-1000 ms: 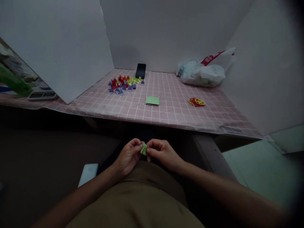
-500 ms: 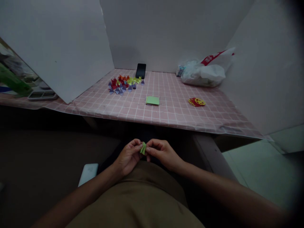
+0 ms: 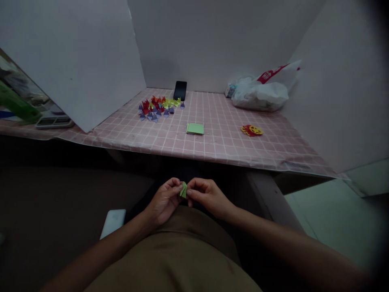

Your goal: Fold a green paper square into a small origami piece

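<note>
Between my two hands, over my lap, is a small piece of folded green origami paper (image 3: 184,190). My left hand (image 3: 166,199) pinches its left side between thumb and fingers. On its right side my right hand (image 3: 208,195) has thumb and forefinger closed on the paper. The fingertips cover part of it. On the table beyond lies a stack of square green paper (image 3: 195,128). Farther back to the left stand several small folded paper figures (image 3: 156,108) in red, orange, yellow and purple.
The table (image 3: 219,142) has a pink checked cover. A black phone (image 3: 180,90) leans at the back. A plastic bag (image 3: 261,95) sits back right, with red and yellow cut-out pieces (image 3: 252,130) in front. White panels enclose the table. A white power bank-like block (image 3: 113,223) lies left of my lap.
The folded flaps of the green paper have shifted slightly between my fingers, its front now looking flatter. Both hands stay in nearly the same place.
</note>
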Demonstrator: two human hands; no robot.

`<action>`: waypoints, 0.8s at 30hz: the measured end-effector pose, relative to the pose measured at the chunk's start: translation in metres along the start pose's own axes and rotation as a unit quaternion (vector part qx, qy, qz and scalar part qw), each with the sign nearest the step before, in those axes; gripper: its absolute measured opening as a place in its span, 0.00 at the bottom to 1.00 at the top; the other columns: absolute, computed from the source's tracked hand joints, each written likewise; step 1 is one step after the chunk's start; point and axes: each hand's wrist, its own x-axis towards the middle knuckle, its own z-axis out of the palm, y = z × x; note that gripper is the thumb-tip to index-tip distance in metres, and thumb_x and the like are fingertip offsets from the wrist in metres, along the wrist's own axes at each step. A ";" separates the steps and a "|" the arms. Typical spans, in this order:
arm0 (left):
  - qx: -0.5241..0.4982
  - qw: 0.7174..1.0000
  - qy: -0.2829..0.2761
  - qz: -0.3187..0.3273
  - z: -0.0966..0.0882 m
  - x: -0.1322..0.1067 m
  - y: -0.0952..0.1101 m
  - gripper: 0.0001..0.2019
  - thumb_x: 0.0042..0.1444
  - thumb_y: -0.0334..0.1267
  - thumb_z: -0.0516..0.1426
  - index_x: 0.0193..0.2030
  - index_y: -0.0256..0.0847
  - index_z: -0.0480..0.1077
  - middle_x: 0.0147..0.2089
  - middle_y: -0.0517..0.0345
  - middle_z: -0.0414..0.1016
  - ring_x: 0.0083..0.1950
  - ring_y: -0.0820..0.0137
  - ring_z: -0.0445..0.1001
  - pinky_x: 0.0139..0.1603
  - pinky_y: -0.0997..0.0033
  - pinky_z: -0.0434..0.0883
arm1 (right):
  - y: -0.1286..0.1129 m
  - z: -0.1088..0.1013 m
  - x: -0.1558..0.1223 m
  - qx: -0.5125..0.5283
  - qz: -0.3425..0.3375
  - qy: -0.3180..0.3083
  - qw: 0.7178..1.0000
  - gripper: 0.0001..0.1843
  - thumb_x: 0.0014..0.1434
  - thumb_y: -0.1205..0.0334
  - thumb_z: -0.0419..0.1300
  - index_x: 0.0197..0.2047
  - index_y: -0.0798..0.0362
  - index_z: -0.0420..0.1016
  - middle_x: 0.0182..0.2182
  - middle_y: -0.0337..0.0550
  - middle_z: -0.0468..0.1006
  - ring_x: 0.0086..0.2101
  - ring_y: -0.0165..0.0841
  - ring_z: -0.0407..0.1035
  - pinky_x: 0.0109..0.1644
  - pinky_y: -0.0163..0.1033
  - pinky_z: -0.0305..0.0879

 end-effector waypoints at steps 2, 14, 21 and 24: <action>0.001 1.000 0.002 0.000 0.000 0.000 0.000 0.10 0.49 0.27 0.65 0.31 0.38 0.66 0.30 0.62 0.71 0.30 0.75 0.71 0.33 0.75 0.70 | -0.001 0.000 0.000 0.001 0.001 0.001 1.000 0.09 0.53 0.59 0.65 0.30 0.56 0.73 0.23 0.35 0.73 0.22 0.26 0.68 0.30 0.34 0.62; 0.006 1.000 0.008 0.007 -0.002 0.000 0.000 0.10 0.48 0.27 0.65 0.31 0.37 0.67 0.30 0.62 0.71 0.31 0.75 0.71 0.34 0.75 0.69 | 0.000 0.001 0.000 0.012 0.008 0.004 1.000 0.08 0.51 0.60 0.66 0.30 0.56 0.73 0.22 0.35 0.73 0.22 0.25 0.67 0.29 0.34 0.61; 0.001 1.000 0.012 0.006 -0.002 0.001 -0.001 0.09 0.49 0.27 0.65 0.31 0.37 0.67 0.30 0.62 0.71 0.31 0.76 0.71 0.34 0.76 0.69 | 0.001 0.001 0.000 0.002 0.002 0.003 1.000 0.09 0.52 0.59 0.66 0.30 0.56 0.74 0.23 0.35 0.73 0.22 0.25 0.68 0.30 0.34 0.62; -0.007 1.000 0.013 -0.005 -0.003 0.001 -0.001 0.10 0.49 0.27 0.65 0.32 0.37 0.67 0.29 0.62 0.71 0.31 0.76 0.71 0.34 0.76 0.68 | 0.000 0.001 0.000 0.004 0.003 0.001 1.000 0.10 0.51 0.58 0.67 0.30 0.56 0.74 0.23 0.35 0.73 0.22 0.26 0.68 0.30 0.34 0.62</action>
